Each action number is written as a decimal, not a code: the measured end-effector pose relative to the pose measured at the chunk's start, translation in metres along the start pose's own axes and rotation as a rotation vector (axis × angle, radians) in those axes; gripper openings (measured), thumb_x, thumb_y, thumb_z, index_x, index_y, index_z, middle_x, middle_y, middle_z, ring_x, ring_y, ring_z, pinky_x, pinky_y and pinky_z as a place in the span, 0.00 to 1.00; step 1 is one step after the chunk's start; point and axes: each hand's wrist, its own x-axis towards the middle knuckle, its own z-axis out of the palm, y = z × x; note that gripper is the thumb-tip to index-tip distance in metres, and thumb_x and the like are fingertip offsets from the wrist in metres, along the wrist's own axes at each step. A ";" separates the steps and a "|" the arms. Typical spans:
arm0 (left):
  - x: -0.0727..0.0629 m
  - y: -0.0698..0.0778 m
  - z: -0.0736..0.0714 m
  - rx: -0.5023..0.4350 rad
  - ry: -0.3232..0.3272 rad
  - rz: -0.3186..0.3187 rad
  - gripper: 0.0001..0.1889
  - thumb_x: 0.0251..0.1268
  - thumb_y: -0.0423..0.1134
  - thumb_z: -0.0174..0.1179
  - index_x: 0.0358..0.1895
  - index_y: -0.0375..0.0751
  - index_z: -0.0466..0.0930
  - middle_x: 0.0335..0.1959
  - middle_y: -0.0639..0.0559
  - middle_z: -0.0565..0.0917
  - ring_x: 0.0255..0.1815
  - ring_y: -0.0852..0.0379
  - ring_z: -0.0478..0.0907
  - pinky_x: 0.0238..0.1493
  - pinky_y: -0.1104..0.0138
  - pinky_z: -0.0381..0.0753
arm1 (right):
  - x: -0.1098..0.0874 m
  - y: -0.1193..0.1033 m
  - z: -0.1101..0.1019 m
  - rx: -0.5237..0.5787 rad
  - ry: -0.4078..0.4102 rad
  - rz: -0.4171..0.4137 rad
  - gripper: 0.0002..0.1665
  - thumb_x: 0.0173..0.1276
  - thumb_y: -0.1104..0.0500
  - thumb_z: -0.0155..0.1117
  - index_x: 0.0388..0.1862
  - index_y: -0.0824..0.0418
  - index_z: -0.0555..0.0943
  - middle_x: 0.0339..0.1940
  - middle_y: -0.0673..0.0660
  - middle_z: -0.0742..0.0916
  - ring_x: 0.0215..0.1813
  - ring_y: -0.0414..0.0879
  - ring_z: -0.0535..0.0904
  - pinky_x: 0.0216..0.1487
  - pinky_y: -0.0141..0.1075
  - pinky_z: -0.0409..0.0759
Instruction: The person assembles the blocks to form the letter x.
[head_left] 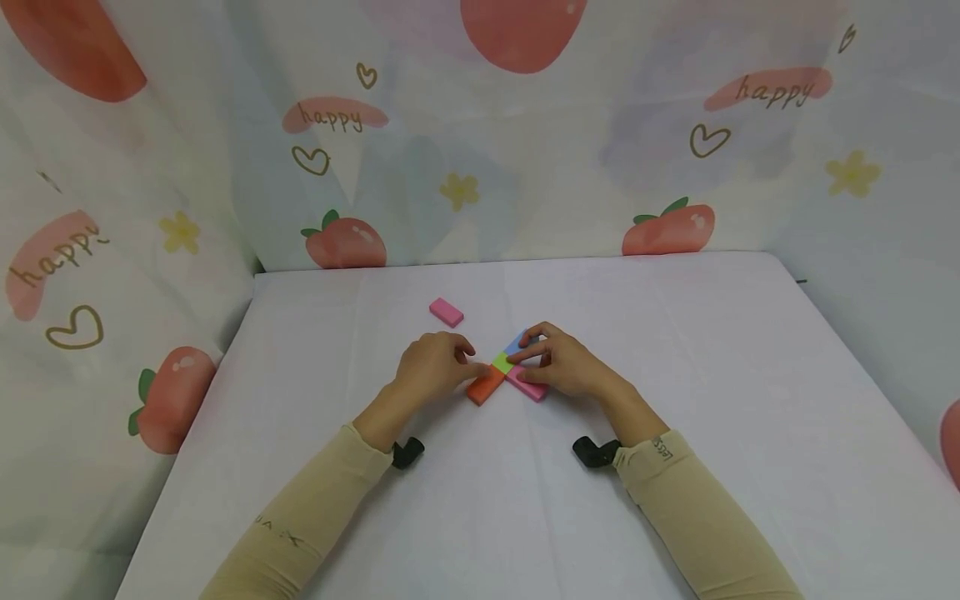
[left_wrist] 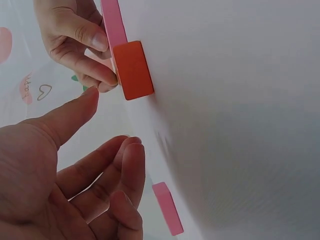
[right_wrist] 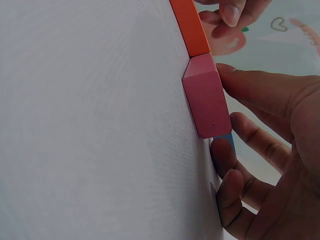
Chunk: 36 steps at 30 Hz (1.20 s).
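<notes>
Several small rectangular blocks lie joined on the table: an orange block (head_left: pixel 486 387), a green block (head_left: pixel 502 362), a blue block (head_left: pixel 515 343) and a pink block (head_left: pixel 527 385). My left hand (head_left: pixel 437 365) is beside the orange block, its thumb tip close to it; the left wrist view shows its thumb and fingers apart with nothing between them. My right hand (head_left: pixel 566 362) lies over the group. Its thumb touches the pink block (right_wrist: pixel 209 102), its index fingertip is by the green one, and other fingertips are near the blue block (right_wrist: pixel 227 142), partly hidden.
A second pink block (head_left: pixel 446 312) lies apart, farther back and left of the group. The white-covered table (head_left: pixel 735 417) meets a printed cloth (head_left: pixel 517 158) at its back and left. Black wrist-worn devices (head_left: pixel 596 452) sit at both cuffs.
</notes>
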 end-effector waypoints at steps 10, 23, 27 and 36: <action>0.004 -0.005 -0.003 0.020 0.018 -0.021 0.23 0.61 0.60 0.72 0.51 0.50 0.89 0.35 0.58 0.86 0.36 0.57 0.80 0.38 0.63 0.78 | -0.001 0.000 0.000 0.012 0.003 0.003 0.16 0.69 0.52 0.73 0.55 0.48 0.90 0.67 0.52 0.76 0.48 0.48 0.76 0.47 0.38 0.74; 0.008 -0.012 -0.010 -0.012 0.023 -0.064 0.25 0.61 0.60 0.72 0.56 0.50 0.87 0.44 0.55 0.87 0.43 0.54 0.81 0.45 0.59 0.80 | 0.000 0.001 0.000 0.007 0.004 -0.008 0.16 0.69 0.52 0.74 0.55 0.47 0.90 0.66 0.51 0.76 0.49 0.48 0.76 0.48 0.39 0.74; 0.012 -0.015 -0.010 -0.020 0.026 -0.075 0.25 0.61 0.60 0.72 0.56 0.51 0.87 0.46 0.55 0.87 0.44 0.53 0.81 0.45 0.59 0.80 | 0.000 0.000 -0.001 0.007 0.004 -0.018 0.16 0.69 0.52 0.73 0.55 0.47 0.90 0.66 0.51 0.76 0.49 0.48 0.76 0.48 0.39 0.73; 0.015 -0.021 -0.012 -0.029 0.038 -0.069 0.25 0.62 0.57 0.73 0.58 0.50 0.86 0.49 0.53 0.86 0.49 0.52 0.81 0.50 0.57 0.81 | -0.001 0.001 -0.001 -0.004 0.003 -0.019 0.16 0.69 0.53 0.73 0.55 0.46 0.90 0.65 0.50 0.76 0.48 0.47 0.76 0.48 0.39 0.73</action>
